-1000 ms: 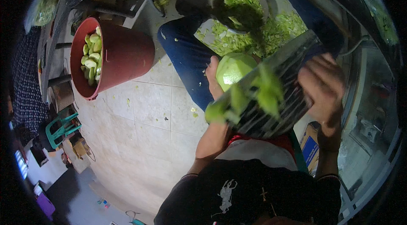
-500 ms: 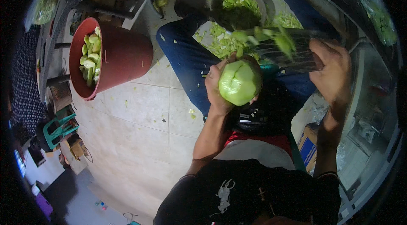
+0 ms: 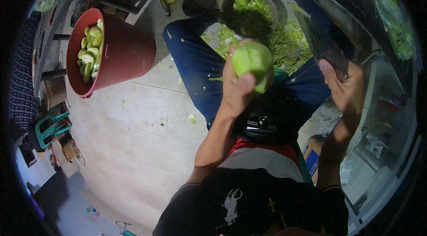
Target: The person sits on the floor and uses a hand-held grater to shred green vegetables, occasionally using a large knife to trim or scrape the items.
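Left hand point(image 3: 237, 85) clasping a green fruit point(image 3: 252, 61), right hand point(image 3: 349, 85) gripping a broad blade point(image 3: 327, 33), scattered peelings point(image 3: 291, 50) and bowl point(image 3: 275, 16) beyond, red bucket point(image 3: 131, 51) off left

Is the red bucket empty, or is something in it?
Not empty: pale green pieces show inside the red bucket. Cannot tell how deep they go.

Food-preparation area; green scraps point(image 3: 292, 48) litter the tiled floor point(image 3: 147, 113); red bucket point(image 3: 129, 47) holds produce point(image 3: 91, 52)

Black shirt point(image 3: 195, 205), pale rider emblem point(image 3: 231, 207); blue trousers point(image 3: 192, 60)
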Motion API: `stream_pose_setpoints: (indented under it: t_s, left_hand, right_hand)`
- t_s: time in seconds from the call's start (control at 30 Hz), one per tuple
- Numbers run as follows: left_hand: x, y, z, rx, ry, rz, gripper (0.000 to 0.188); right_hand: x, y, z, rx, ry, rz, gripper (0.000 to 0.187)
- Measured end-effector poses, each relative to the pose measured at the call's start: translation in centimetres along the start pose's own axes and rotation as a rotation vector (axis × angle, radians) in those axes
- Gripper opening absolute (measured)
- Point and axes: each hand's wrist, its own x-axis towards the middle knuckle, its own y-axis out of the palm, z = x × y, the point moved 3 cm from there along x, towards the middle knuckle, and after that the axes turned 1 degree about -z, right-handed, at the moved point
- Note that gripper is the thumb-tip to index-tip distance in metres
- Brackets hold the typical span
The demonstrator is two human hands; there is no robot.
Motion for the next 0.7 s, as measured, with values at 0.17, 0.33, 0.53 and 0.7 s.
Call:
stream_pose_setpoints:
  t_s: [0.17,0.33,0.53,0.7]
  left_hand:
    - [0.2,0.5,0.2,-0.643,-0.318,-0.126,0.070]
    - [0.9,-0.2,0.1,-0.884,-0.344,-0.153,0.065]
    - [0.8,-0.8,0.4,-0.771,-0.358,-0.177,0.058]
    - [0.4,-1.2,0.7,-0.724,-0.428,-0.386,0.056]
  right_hand:
    - [-0.3,1.3,-1.6,0.105,0.032,-0.067,0.015]
    - [-1.3,3.2,-2.0,0.147,0.001,0.095,0.010]
    - [-2.3,4.4,1.3,-0.088,-0.241,0.033,0.015]
    - [-3.2,6.6,2.5,-0.430,-0.601,-0.009,0.017]
